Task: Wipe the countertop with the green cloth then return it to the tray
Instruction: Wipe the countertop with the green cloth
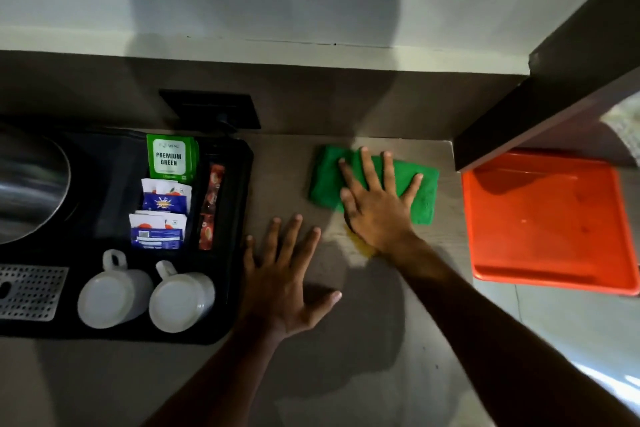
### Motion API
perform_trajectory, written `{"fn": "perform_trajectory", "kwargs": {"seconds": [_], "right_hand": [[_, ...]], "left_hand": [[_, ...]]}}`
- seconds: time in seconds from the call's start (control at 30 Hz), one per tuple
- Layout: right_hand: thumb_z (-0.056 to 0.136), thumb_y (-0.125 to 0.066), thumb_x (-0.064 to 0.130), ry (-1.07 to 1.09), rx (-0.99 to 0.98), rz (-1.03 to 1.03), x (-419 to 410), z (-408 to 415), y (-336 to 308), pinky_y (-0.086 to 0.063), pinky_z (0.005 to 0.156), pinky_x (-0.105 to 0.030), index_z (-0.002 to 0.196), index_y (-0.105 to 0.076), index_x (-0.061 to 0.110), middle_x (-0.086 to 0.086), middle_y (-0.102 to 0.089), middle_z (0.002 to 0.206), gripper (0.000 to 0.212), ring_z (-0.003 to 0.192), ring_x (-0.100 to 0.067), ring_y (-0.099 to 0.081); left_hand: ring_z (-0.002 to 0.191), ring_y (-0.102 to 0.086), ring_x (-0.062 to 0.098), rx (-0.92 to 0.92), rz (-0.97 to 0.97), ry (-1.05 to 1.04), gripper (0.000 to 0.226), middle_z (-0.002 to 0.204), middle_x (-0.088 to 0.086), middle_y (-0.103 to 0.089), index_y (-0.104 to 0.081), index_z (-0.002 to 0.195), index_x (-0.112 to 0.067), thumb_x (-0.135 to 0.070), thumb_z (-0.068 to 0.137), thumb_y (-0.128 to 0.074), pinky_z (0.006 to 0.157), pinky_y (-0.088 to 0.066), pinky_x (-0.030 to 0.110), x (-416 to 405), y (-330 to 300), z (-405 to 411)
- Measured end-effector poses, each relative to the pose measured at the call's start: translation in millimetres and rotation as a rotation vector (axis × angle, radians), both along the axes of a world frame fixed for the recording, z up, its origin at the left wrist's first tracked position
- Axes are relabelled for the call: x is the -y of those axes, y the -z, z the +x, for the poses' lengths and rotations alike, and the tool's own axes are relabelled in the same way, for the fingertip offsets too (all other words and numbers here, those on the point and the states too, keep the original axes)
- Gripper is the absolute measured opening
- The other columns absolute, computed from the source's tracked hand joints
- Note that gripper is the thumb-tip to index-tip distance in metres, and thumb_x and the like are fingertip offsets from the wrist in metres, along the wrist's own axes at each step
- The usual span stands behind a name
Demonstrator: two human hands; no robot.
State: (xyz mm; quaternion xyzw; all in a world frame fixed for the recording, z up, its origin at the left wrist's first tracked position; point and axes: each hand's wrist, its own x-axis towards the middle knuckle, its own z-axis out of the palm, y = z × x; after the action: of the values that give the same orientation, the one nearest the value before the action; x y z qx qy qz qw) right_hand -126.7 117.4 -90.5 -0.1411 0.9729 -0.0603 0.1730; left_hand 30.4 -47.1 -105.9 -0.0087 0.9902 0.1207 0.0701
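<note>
The folded green cloth (374, 180) lay under the flat, spread right hand (375, 204); left hand (284, 274) splayed empty on the grey counter (346, 374). The yellow spill (363, 248) behind could smear.

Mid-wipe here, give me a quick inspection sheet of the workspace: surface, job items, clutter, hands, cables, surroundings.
Surface: countertop has a yellow smear at the right wrist.
Job's things: green cloth flat on the counter; orange tray empty, right of it.
Clutter: black tray with two white cups, sachets and a kettle.
Grippers: right hand flat on the cloth; left hand flat on the bare counter.
Cables: nothing seen.
Surroundings: wall socket; dark shelf above the orange tray.
</note>
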Motion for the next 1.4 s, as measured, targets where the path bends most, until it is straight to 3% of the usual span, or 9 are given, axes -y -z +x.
{"fn": "perform_trajectory", "kwargs": {"seconds": [0.1,0.23,0.4,0.57,0.67,0.8,1.0,1.23,1.4], "right_hand": [[0.096,-0.008,0.061,-0.103,0.017,0.031,-55.2,14.9,-0.1,0.007,0.113,-0.081,0.157,-0.005,0.056,0.014,0.006,0.174,0.061,0.161,-0.028,0.01],[0.1,-0.023,0.055,0.318,-0.032,0.002,-24.6,1.2,2.2,0.006,0.113,-0.083,0.159,-0.017,0.051,0.007,-0.003,0.175,0.059,0.161,-0.033,0.003],[0.099,-0.024,0.056,-0.081,-0.041,0.014,-35.9,74.2,-0.4,0.002,0.113,-0.08,0.157,-0.018,0.053,0.007,-0.011,0.174,0.059,0.161,-0.032,-0.007],[0.102,-0.021,0.055,0.266,-0.044,0.009,-24.2,11.1,4.7,0.009,0.112,-0.081,0.159,-0.012,0.051,0.006,-0.001,0.175,0.059,0.161,-0.034,0.005],[0.103,-0.026,0.053,0.043,-0.081,-0.009,-6.7,60.8,-3.1,0.003,0.112,-0.082,0.159,-0.016,0.05,0.003,-0.009,0.175,0.058,0.161,-0.035,-0.003],[0.097,-0.024,0.059,-0.055,-0.018,0.08,-114.0,122.4,-8.2,-0.013,0.114,-0.081,0.157,-0.017,0.054,0.006,-0.01,0.174,0.061,0.161,-0.033,-0.009],[0.102,-0.024,0.051,0.222,-0.052,-0.029,-33.0,50.5,-0.3,0.004,0.115,-0.08,0.16,-0.014,0.048,0.004,-0.003,0.175,0.059,0.161,-0.036,0.002],[0.096,-0.033,0.057,-0.065,-0.067,0.046,-81.4,225.2,-6.6,-0.017,0.111,-0.083,0.158,-0.021,0.05,0.001,-0.018,0.173,0.063,0.158,-0.038,-0.021],[0.101,-0.018,0.056,0.058,-0.052,0.001,-33.1,84.6,-2.6,0.001,0.114,-0.081,0.159,-0.013,0.053,0.006,-0.005,0.175,0.058,0.161,-0.035,-0.001]], "left_hand": [[0.161,-0.012,0.033,-0.002,0.007,-0.007,0.11,0.176,-0.001,-0.014,-0.023,0.163,-0.036,-0.093,0.071,-0.046,0.119,-0.015,0.07,0.9,2.1,1.0],[0.161,-0.014,0.034,-0.015,-0.006,-0.002,0.112,0.176,-0.001,-0.015,-0.022,0.163,-0.035,-0.093,0.071,-0.046,0.119,-0.014,0.069,0.8,5.8,-0.2],[0.159,-0.019,0.035,0.002,-0.04,-0.004,0.107,0.174,0.002,-0.022,-0.037,0.156,-0.029,-0.091,0.07,-0.048,0.119,-0.018,0.07,-3.1,-5.2,0.1],[0.16,-0.016,0.035,0.006,-0.021,0.007,0.111,0.174,0.002,-0.019,-0.025,0.161,-0.033,-0.093,0.07,-0.045,0.119,-0.016,0.069,-0.2,1.6,-1.1],[0.159,-0.019,0.035,-0.014,-0.042,0.005,0.11,0.173,0.005,-0.025,-0.034,0.159,-0.025,-0.091,0.071,-0.046,0.12,-0.02,0.07,-1.9,-7.5,1.8],[0.159,-0.02,0.036,-0.039,-0.058,0.034,0.114,0.173,0.006,-0.023,-0.027,0.162,-0.026,-0.094,0.071,-0.042,0.121,-0.018,0.07,2.4,1.9,2.7],[0.16,-0.012,0.036,0.036,-0.077,0.066,0.125,0.175,0.007,-0.014,-0.019,0.163,-0.025,-0.099,0.063,-0.038,0.12,-0.012,0.071,3.3,-5.1,-0.7],[0.159,-0.017,0.042,-0.01,-0.072,0.218,0.12,0.174,0.013,-0.019,-0.028,0.162,-0.02,-0.094,0.07,-0.041,0.123,-0.012,0.072,17.4,-7.3,36.8],[0.159,-0.02,0.039,-0.024,0.002,0.181,0.1,0.173,0.011,-0.024,-0.028,0.163,-0.017,-0.08,0.085,-0.03,0.125,-0.011,0.068,17.8,-12.4,32.4]]}}
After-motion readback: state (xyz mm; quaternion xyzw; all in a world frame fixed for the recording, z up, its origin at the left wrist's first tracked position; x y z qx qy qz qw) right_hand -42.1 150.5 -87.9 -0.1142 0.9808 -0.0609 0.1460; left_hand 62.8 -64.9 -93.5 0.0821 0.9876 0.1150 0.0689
